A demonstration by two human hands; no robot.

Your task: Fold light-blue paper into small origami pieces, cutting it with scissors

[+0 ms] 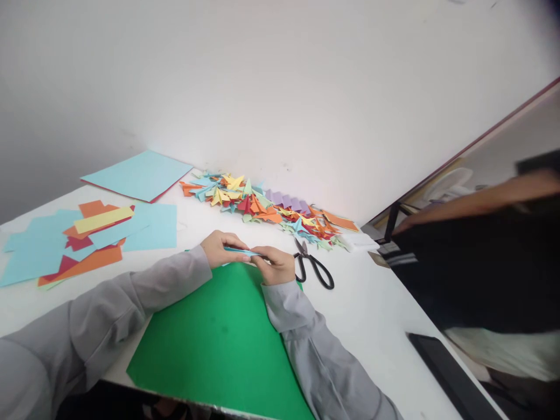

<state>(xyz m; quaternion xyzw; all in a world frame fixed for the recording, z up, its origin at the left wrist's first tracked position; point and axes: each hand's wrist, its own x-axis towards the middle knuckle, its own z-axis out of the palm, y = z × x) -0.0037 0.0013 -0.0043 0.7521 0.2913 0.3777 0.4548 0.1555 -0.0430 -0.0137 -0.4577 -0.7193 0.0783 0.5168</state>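
A narrow folded piece of light blue paper (pixel 238 251) is pinched between my two hands, above the far edge of a green sheet (pixel 214 332). My left hand (pixel 223 248) grips its left end, fingers closed. On its right end, the fingers of my right hand (pixel 276 264) are closed too. Just right of that hand lie black-handled scissors (pixel 314 265) with their blades pointing away. Part of the paper is hidden behind my fingers.
Folded coloured paper shapes (pixel 258 204) are heaped along the wall. Loose paper pieces (pixel 96 233) lie at left, below a large light blue sheet (pixel 140 174). A black flat object (pixel 450 373) lies near the right edge, where a person in dark clothing (pixel 472 268) stands.
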